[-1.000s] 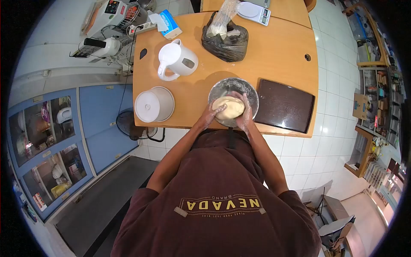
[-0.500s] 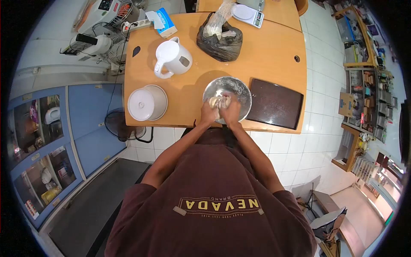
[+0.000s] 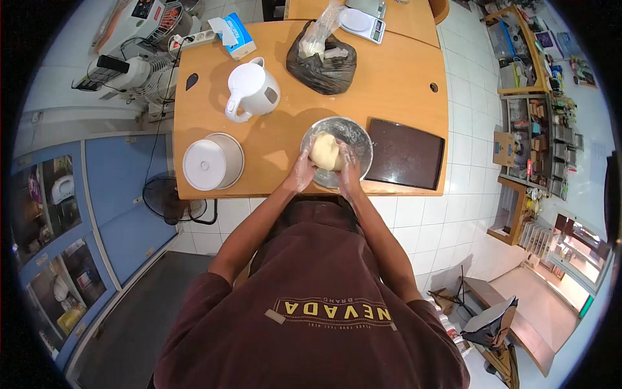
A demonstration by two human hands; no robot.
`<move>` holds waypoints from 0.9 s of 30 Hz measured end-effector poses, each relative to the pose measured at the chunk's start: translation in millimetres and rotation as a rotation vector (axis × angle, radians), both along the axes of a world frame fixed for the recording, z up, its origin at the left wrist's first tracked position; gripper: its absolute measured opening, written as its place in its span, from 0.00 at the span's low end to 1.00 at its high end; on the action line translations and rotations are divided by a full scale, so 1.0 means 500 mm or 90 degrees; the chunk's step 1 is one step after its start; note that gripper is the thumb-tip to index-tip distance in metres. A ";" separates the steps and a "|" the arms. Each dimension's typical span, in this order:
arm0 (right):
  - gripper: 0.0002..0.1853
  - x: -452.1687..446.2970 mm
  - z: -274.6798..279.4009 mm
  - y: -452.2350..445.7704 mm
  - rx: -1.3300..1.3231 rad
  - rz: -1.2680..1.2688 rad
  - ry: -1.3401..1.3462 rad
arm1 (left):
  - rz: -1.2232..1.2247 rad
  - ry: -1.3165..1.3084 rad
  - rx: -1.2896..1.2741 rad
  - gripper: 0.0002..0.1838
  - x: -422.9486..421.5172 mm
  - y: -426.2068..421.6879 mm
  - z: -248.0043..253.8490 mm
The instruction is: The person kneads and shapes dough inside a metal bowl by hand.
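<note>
Working stage: the dough (image 3: 326, 152) is gathered into one lump, so the mixing looks largely done; smoothing seems unfinished, as a faint fold marks the lump, and it has not yet left the hands.
Dough look: pale cream, rounded, fairly smooth on top, probably soft and pliant.
Dough place: between both hands, over the near part of the metal bowl (image 3: 359, 135); whether it touches the bottom cannot be told.
Left hand (image 3: 302, 171): fingers curved around the dough's left side, gripping it, whitish residue on the skin.
Right hand (image 3: 350, 171): fingers bent against the opposite side, sharing the grip.
Bowl wall: pale, powdery smears inside.
Dark tray (image 3: 405, 153): just right of the bowl, on the wooden surface (image 3: 402, 84).
Left of bowl: a white lidded tub (image 3: 212, 163), well apart, with a white kettle (image 3: 254, 89) beyond.
Far side: a black plastic bag (image 3: 324, 74) and, near it, a kitchen scale (image 3: 363, 24).
</note>
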State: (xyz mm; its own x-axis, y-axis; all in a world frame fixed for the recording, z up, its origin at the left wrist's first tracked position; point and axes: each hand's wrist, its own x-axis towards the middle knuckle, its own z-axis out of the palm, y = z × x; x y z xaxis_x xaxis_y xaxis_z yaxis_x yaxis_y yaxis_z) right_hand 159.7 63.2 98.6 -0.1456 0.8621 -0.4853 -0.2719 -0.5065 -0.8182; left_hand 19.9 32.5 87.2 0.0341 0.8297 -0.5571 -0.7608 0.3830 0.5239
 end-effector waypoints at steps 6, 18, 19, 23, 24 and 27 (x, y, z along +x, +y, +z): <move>0.24 -0.027 0.108 -0.024 0.525 0.109 -0.587 | -0.015 -0.245 -0.106 0.28 -0.009 0.029 0.065; 0.14 -0.019 0.106 0.009 0.471 0.142 -0.488 | -0.149 -0.188 -0.220 0.26 0.001 0.045 0.053; 0.12 -0.016 0.084 0.011 0.476 0.136 -0.520 | -0.158 -0.189 -0.198 0.27 0.000 0.042 0.032; 0.10 -0.014 0.035 0.018 0.376 0.092 -0.535 | -0.177 -0.193 -0.149 0.31 -0.005 0.040 -0.027; 0.11 -0.012 0.031 0.022 0.342 0.089 -0.530 | -0.177 -0.194 -0.147 0.33 -0.006 0.040 -0.033; 0.13 -0.017 0.008 0.037 0.280 0.060 -0.541 | -0.094 -0.089 -0.169 0.31 0.008 0.035 -0.041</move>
State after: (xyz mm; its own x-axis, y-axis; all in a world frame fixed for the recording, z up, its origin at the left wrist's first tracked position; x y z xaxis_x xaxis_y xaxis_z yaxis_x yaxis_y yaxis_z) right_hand 151.1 81.6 102.8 0.0272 0.9950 -0.0962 0.5259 -0.0960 -0.8451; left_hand 24.1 50.1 67.0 0.2344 0.6373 -0.7341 -0.7447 0.6032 0.2858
